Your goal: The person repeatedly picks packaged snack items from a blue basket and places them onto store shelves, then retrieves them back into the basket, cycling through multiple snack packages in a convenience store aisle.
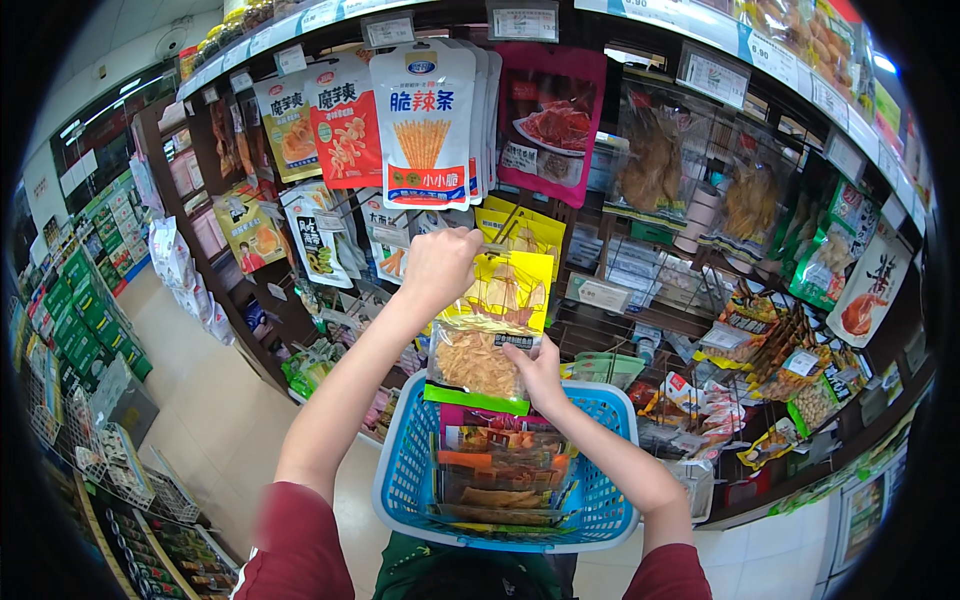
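Note:
My right hand grips the lower right side of a yellow snack bag, its thumb on the front. Shredded dried food shows through the bag's clear window, and a green strip runs along its bottom. My left hand is closed around the front end of a metal display hook at the bag's top; the fingertips are hidden. More yellow bags hang behind. Below stands a blue plastic shopping basket with a row of packaged snacks in it.
White snack pouches and a magenta pouch hang just above my hands. Hooks with price tags jut out on the right. A shelf edge crosses overhead. Green cartons are stacked across the aisle floor.

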Tool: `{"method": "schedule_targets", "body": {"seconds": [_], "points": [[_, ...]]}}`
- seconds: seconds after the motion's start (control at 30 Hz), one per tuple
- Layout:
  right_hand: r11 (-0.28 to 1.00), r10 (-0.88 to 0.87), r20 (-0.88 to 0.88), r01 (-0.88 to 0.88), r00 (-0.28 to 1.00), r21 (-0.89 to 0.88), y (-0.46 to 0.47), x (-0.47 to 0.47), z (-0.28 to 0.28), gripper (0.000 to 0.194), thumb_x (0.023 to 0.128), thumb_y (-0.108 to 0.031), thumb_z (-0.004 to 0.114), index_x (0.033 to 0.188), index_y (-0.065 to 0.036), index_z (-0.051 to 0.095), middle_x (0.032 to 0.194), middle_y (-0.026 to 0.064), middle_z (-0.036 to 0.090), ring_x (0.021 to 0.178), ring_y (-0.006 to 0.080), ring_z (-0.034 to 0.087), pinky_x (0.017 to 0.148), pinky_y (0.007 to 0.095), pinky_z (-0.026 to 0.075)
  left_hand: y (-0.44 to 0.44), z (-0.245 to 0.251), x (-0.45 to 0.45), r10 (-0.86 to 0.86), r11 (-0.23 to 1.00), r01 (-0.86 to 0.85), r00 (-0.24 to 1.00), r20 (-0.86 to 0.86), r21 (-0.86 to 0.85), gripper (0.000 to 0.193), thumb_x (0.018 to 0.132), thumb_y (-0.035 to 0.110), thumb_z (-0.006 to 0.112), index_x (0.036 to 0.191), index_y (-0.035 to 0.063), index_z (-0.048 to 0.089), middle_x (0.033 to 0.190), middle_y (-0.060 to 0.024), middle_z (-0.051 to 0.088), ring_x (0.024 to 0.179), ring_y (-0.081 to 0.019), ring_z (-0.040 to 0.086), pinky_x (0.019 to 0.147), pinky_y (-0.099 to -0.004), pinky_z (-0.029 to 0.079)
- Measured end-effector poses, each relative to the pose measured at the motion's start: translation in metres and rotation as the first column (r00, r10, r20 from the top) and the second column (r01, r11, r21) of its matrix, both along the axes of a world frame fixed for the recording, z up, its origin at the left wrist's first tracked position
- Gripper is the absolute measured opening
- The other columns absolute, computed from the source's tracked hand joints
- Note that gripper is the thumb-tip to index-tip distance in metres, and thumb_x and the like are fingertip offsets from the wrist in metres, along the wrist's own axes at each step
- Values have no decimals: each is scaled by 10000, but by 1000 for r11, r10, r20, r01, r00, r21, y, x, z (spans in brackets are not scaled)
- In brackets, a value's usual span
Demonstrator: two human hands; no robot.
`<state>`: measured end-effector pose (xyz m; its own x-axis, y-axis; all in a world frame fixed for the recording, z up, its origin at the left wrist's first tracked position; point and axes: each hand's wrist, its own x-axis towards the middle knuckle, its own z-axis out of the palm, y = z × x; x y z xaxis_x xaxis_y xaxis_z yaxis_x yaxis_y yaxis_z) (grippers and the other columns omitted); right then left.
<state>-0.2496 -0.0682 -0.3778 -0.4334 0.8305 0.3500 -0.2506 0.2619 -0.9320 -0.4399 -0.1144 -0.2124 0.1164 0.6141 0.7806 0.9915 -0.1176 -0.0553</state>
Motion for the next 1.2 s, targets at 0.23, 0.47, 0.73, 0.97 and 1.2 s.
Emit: {"method": "schedule_targets", "body": {"seconds": [0.23,0.47,0.73,0.97,1.2], "points": [[1000,5,-66,-6,998,-16,12,-9,7,295,911,-81,720,1157,34,606,969,61,714,820,86,642,716,262,501,0,-1,-3,-28,1000,28,999,14,7,92,837,92,656,794,38,595,750,-123,640,701,-359,655,596,-475,510],[946,-314,47,308,948,102,80,-40,0,386,851,-106,768,1170,50,617,1028,179,732,947,279,710,831,376,535,-1,2,0,-48,999,48,999,7,-3,15,783,46,648,797,48,647,757,-114,671,707,-316,691,612,-442,531],[930,-315,945,-171,89,326,55,-8,31,478,884,-375,714,1160,8,638,1086,234,711,1035,344,705,802,447,587,-11,5,5,19,996,-20,1000,-11,-91,100,793,50,628,882,6,633,886,-143,688,890,-316,697,696,-436,560],[647,-530,735,-358,423,673,-35,42,23,332,820,-231,726,1035,4,630,1004,195,651,930,339,673,692,441,586,-47,-38,66,-105,987,105,994,-8,121,444,761,8,613,1204,-31,610,1319,-215,574,1309,-414,501,1102,-519,393],[561,-334,644,-404,688,722,-36,63,4,195,805,-182,728,922,-32,686,973,161,659,1009,351,642,722,450,577,-49,-136,96,-561,821,565,825,67,-86,95,757,37,642,848,22,619,955,-113,654,931,-301,656,779,-398,541]]}}
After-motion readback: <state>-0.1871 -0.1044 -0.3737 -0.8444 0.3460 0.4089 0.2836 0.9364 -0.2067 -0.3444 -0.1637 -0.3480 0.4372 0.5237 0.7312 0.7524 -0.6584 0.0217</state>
